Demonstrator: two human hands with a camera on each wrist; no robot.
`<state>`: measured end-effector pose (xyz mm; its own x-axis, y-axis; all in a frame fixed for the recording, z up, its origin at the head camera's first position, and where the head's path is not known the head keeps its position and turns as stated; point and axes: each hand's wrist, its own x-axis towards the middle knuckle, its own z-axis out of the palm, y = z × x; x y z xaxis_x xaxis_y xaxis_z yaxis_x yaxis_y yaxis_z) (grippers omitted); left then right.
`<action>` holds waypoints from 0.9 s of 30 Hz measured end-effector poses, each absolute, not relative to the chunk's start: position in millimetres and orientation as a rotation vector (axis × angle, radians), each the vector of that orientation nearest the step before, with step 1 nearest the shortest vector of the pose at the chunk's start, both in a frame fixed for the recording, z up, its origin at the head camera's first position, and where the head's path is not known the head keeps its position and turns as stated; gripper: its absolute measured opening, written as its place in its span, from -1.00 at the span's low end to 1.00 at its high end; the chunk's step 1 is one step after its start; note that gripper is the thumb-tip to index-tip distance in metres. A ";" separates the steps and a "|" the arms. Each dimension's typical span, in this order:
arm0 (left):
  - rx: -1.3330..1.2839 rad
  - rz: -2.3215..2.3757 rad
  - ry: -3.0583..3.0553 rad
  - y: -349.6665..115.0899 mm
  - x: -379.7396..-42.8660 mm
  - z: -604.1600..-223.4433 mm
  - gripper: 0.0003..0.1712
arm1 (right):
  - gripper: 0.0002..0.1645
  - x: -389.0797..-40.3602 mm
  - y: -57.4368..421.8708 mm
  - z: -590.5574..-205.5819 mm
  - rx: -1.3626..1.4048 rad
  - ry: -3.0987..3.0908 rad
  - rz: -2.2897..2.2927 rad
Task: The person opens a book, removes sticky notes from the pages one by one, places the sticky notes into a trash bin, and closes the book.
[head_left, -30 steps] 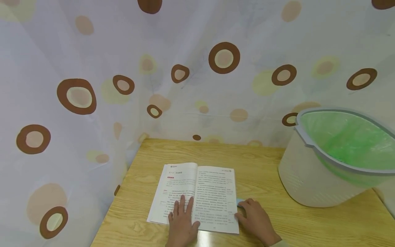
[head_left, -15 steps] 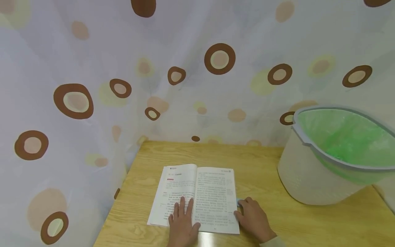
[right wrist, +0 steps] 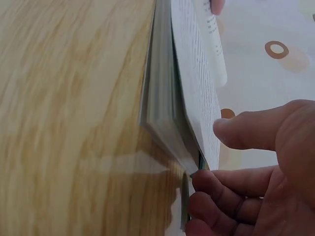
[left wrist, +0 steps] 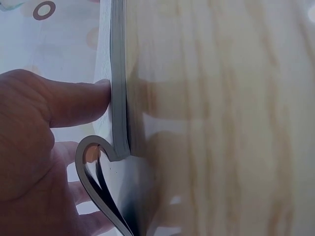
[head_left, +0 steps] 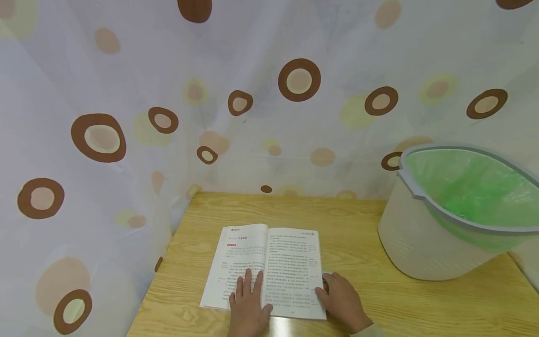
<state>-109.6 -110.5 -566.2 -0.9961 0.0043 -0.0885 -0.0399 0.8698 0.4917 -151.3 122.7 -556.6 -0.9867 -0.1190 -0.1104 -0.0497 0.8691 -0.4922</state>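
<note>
A wooden table [head_left: 349,220] bears an open book [head_left: 292,267], probably light and floppy, best lifted by both outer edges, the left hand's [head_left: 249,310] fingers spread on its left half, the right hand's [head_left: 344,299] curled at its right edge, grip indeterminate.

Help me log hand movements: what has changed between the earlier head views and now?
The right hand slid slightly left, so its thumb now reaches farther over the right edge of the open book; whether it has taken hold of anything is unclear. The left hand stayed spread on the book; the bin stayed put.
</note>
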 end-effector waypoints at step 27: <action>0.028 1.277 2.789 -124.4 -125.7 -543.4 -0.49 | -0.67 -135.5 61.1 -538.8 -0.776 2.849 -1.144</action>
<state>-125.7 -124.4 -543.4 -0.9971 0.0477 -0.0599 -0.0142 0.6537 0.7567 -135.5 61.1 -538.8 -0.8796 -0.4316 0.1999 -0.4500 0.6190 -0.6437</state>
